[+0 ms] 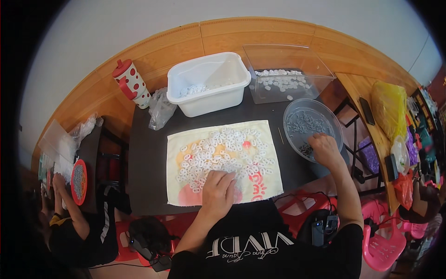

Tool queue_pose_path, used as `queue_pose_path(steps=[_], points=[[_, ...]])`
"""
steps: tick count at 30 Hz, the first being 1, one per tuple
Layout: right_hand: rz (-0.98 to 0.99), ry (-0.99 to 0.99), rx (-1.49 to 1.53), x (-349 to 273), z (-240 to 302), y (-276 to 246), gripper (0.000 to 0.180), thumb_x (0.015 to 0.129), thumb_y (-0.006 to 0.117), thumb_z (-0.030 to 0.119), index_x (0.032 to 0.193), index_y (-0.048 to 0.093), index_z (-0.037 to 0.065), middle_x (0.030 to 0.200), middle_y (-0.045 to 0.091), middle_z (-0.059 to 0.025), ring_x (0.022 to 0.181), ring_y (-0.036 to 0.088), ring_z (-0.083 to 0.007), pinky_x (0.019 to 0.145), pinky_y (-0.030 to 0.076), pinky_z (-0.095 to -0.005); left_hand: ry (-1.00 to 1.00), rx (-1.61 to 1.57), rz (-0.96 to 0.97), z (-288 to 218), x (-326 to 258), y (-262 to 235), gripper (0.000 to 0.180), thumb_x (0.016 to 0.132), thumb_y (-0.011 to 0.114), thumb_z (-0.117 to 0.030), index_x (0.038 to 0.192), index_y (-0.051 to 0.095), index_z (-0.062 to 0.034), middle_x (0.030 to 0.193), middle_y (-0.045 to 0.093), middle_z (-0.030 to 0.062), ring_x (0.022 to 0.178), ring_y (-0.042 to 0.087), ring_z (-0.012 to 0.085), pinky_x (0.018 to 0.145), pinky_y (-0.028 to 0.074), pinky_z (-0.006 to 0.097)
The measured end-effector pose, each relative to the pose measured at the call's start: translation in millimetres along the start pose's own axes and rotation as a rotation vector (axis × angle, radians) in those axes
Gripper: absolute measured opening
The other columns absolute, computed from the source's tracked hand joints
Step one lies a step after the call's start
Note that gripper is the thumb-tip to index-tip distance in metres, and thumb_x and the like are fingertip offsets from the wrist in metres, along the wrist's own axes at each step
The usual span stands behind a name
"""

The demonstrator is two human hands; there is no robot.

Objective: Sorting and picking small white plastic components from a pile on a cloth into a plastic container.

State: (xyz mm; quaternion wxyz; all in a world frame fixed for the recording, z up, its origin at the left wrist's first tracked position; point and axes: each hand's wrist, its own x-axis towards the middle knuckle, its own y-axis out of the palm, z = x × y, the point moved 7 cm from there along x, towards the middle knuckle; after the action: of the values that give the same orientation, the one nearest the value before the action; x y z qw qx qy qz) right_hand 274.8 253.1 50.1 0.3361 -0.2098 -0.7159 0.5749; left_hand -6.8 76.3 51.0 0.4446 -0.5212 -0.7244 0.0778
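Dark counter [148,153] underneath everything, with a pale cloth [186,190] spread flat at its middle as the landmark. Long axis of the cloth left to right across the counter, near edge toward the body.

Beyond the cloth's far edge: a white tub [206,83] with a few white pieces inside, and to the right of that a clear box [288,69] with more white pieces on its floor. Off the cloth's right edge, just beside it: a round clear bowl [297,114] holding small grey parts [309,123]. Past the cloth's far-left corner: a crumpled clear bag [160,109] and a red-and-white spotted bottle [131,83].

On the cloth itself: a loose heap of small white rings [218,151], spread mostly across the middle and far half, lying flat, pointing no single way.

Left hand [217,193] palm down on the near middle of the cloth, fingers curled onto the nearest rings at the heap's near edge; grip half closed, whether anything is pinched cannot be told. Rings directly ahead of and under those fingertips, so nearer to this hand than to the other.

Right hand [325,149] off the cloth's right edge, reaching into the near side of the bowl, fingers bent down among the grey parts; closed on a part or not, cannot tell.

A thin stick [280,135] between the cloth's right edge and the bowl, long axis pointing away from the body.
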Motion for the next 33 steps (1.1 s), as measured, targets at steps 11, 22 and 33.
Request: queue_pose_path(steps=[11, 22, 33], points=[[-0.315, 0.138, 0.869, 20, 54, -31, 0.008, 0.081, 0.064, -0.007, 0.087, 0.065, -0.002, 0.08, 0.06, -0.0076, 0.068, 0.059, -0.0129, 0.059, 0.045, -0.0257, 0.114, 0.372, 0.37, -12, 54, 71, 0.012, 0.072, 0.068, -0.006, 0.082, 0.071, 0.001, 0.091, 0.059, 0.0151, 0.093, 0.053, 0.0303, 0.083, 0.045, 0.038], [-0.274, 0.17, 1.415, 17, 108, 6, 0.014, 0.085, 0.064, -0.01, 0.096, 0.067, -0.002, 0.092, 0.061, -0.0053, 0.081, 0.058, -0.009, 0.069, 0.044, -0.0219, 0.011, 0.245, 0.283, -4, 63, 69, 0.015, 0.066, 0.074, -0.003, 0.079, 0.069, 0.0005, 0.092, 0.06, 0.0125, 0.097, 0.053, 0.0308, 0.083, 0.044, 0.04], [-0.245, 0.185, 1.748, 22, 149, 29, 0.014, 0.09, 0.063, -0.008, 0.102, 0.067, -0.002, 0.094, 0.061, -0.0022, 0.087, 0.057, -0.0073, 0.076, 0.045, -0.022, -0.181, -0.37, 0.153, 16, 25, 32, 0.01, 0.084, 0.069, 0.005, 0.093, 0.067, 0.0029, 0.091, 0.065, 0.0119, 0.08, 0.063, 0.0178, 0.071, 0.05, 0.026]])
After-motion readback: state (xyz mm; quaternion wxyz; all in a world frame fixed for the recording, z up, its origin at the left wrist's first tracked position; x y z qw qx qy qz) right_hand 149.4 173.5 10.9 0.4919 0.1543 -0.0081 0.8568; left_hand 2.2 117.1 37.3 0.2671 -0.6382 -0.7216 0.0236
